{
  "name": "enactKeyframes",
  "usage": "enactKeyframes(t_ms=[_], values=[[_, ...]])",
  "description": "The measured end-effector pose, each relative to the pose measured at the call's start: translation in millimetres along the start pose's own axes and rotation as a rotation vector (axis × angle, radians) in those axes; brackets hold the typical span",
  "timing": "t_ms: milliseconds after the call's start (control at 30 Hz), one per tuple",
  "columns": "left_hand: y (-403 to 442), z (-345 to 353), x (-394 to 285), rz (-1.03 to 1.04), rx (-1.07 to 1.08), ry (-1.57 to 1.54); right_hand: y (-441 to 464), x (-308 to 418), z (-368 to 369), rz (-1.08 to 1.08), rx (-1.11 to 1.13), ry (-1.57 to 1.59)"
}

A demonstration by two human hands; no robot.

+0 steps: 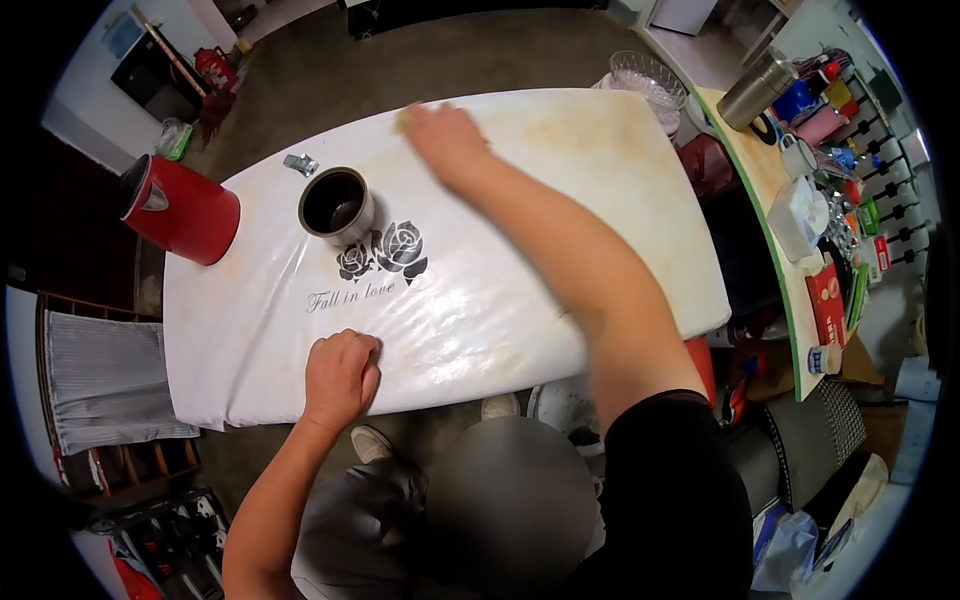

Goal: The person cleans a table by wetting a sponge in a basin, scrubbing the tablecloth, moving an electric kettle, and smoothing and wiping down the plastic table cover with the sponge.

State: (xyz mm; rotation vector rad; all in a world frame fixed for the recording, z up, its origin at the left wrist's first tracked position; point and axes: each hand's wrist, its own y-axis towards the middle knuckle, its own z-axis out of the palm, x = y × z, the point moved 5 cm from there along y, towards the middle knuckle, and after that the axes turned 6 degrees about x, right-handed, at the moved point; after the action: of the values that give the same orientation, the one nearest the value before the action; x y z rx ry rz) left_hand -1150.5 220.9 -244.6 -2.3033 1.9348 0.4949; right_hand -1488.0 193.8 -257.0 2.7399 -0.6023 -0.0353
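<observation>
My right hand (pixel 446 146) reaches to the far edge of the white-covered table (pixel 600 220), slightly smeared by motion. A small yellowish, soft-looking piece (pixel 402 121) peeks out at its fingertips, pressed to the tabletop; most of it is hidden under the hand, and I cannot tell whether it is cloth or sponge. Near the front edge, my left hand (pixel 341 376) rests on the cover with its fingers curled in and nothing visible in them. Between the hands, toward the left, stands a metal cup (pixel 350 232) with dark liquid or a dark inside.
A red electric kettle (pixel 190 212) stands at the table's left end. A small silver packet (pixel 300 164) lies behind the cup. On the right, a cluttered side counter (pixel 745 165) carries a steel thermos (pixel 757 90) and a white container (pixel 797 222). A glass bowl (pixel 650 82) sits beyond the far right corner.
</observation>
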Motion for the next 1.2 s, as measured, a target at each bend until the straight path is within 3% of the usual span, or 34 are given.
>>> enactKeyframes(t_ms=[33, 67, 133, 167, 233, 267, 333, 367, 400, 533, 600, 700, 767, 800, 867, 933, 967, 1067, 1100, 1200], values=[[0.6, 0.8, -0.7, 0.001, 0.002, -0.013, 5.9, -28.8, 3.9, 0.115, 0.032, 0.022], [0.7, -0.3, -1.4, 0.004, 0.009, -0.024, -2.6, -83.9, 10.7, 0.05, -0.24, 0.034], [-0.2, -2.1, 2.2, 0.012, 0.004, -0.038, -34.1, -223.6, 12.7, 0.526, -0.004, 0.023], [-1.2, -2.2, 3.3, 0.017, -0.004, -0.047, -64.4, -292.5, 5.7, 0.586, -0.04, 0.047], [0.0, -2.0, 3.6, 0.023, -0.022, -0.064, -109.4, -347.1, -44.9, 0.745, 0.412, -0.311], [-0.8, -1.6, 2.1, 0.022, -0.024, -0.077, -119.8, -348.2, -57.6, 0.715, 0.27, -0.374], [0.2, -3.4, 1.9, 0.033, -0.023, -0.083, -142.0, -331.0, -78.0, 0.653, -0.025, -0.473], [-0.5, -1.7, 3.1, 0.043, -0.032, -0.064, -139.9, -317.8, -78.5, 0.648, -0.183, 0.014], [-0.6, -2.1, 3.5, 0.036, -0.033, -0.05, -129.0, -278.9, -83.4, 0.555, -0.274, 0.21], [0.0, 0.7, -2.2, 0.006, -0.013, -0.006, -74.0, -77.7, -67.8, -0.138, -0.069, 0.049], [-0.5, -0.4, -2.5, -0.006, -0.005, 0.004, -78.2, -34.3, -49.2, -0.299, -0.016, 0.036], [0.9, -3.5, -6.3, 0.002, -0.011, 0.003, -60.2, -117.8, -20.8, 0.223, 0.222, -0.06], [0.4, -2.2, -1.1, 0.007, -0.015, -0.019, -92.3, -229.1, -25.7, 0.429, 0.009, 0.005], [-0.5, -1.9, -0.2, 0.013, -0.019, -0.039, -117.4, -292.7, -17.3, 0.382, -0.009, -0.143], [-1.0, -1.8, 3.7, 0.019, -0.031, -0.052, -175.4, -341.8, -54.5, 0.642, 0.538, -0.292], [-3.3, -1.1, 0.8, 0.024, -0.043, -0.068, -241.8, -317.9, -93.2, 0.766, 0.394, -0.099], [-3.6, -2.0, 0.0, 0.025, -0.052, -0.063, -281.2, -315.1, -94.7, 0.562, 0.111, -0.113], [-6.6, -3.1, 3.9, 0.029, -0.057, -0.038, -352.3, -181.0, -179.5, 0.434, -0.146, -0.041], [-10.1, -3.7, -0.9, 0.041, -0.052, -0.041, -401.7, -111.7, -211.2, 0.384, -0.182, 0.011], [-14.3, -4.5, -4.8, 0.047, -0.079, -0.026, -487.1, -24.5, -225.2, 0.51, -0.086, 0.284]])
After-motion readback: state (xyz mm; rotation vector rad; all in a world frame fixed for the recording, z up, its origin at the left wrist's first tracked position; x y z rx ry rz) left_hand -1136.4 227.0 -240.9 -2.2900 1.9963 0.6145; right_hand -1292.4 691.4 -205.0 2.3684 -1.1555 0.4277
